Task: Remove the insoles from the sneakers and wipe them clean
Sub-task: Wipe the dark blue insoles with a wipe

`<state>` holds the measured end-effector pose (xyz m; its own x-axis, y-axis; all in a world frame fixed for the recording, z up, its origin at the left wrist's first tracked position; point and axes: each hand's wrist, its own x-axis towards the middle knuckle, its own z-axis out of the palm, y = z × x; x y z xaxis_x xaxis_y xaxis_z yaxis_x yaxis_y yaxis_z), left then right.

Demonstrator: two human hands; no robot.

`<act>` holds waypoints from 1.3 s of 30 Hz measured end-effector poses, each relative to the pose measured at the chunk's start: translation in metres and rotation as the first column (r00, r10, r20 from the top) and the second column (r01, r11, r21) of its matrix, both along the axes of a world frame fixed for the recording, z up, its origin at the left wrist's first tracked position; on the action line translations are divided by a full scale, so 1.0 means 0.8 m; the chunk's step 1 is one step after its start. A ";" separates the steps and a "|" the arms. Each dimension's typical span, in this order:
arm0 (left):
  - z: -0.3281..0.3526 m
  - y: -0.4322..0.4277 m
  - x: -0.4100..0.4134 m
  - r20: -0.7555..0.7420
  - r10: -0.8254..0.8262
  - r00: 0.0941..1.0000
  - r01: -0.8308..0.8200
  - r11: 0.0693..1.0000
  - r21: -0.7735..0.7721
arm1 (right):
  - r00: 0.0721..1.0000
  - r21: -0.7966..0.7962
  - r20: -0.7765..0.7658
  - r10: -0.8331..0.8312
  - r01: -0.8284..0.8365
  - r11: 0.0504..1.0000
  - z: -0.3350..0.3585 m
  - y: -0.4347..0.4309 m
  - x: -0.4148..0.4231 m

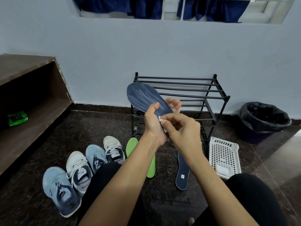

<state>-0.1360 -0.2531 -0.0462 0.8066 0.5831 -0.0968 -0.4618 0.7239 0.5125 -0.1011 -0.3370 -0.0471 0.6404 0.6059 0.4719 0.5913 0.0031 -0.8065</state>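
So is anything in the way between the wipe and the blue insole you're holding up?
Nothing visible is. The right hand pinches the white wipe right against the dark blue insole, which the left hand holds up.

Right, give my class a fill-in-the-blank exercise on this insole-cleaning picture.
1. The left hand holds an insole coloured dark ____.
2. The right hand pinches a wipe coloured ____.
3. The floor insole nearest the sneakers is ____.
4. The sneakers in view number ____.
Missing words: blue; white; green; four.
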 end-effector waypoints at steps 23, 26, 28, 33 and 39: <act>-0.001 -0.012 0.003 -0.037 -0.022 0.999 0.023 1.000 0.016 | 0.902 0.154 0.269 -0.339 0.307 0.939 -0.008 0.019 0.019; -0.001 -0.006 0.002 -0.007 -0.029 1.000 0.029 1.000 -0.006 | 0.940 0.114 0.217 -0.265 0.245 0.963 -0.007 0.013 0.015; -0.001 0.001 0.001 0.034 -0.003 0.999 0.004 0.999 -0.033 | 0.967 0.039 0.153 -0.205 0.202 0.979 -0.009 0.005 0.012; 0.005 0.007 0.000 0.048 0.011 0.999 -0.012 1.000 0.004 | 0.973 0.032 0.118 -0.201 0.198 0.980 -0.016 0.000 0.006; 0.003 -0.001 -0.004 -0.022 -0.010 1.000 0.011 0.999 0.044 | 0.932 0.170 0.246 -0.267 0.230 0.958 -0.014 0.014 0.012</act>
<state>-0.1394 -0.2538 -0.0434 0.8107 0.5787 -0.0886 -0.4428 0.7051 0.5538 -0.0914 -0.3257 -0.0582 0.6035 0.3616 0.7107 0.7783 -0.0734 -0.6236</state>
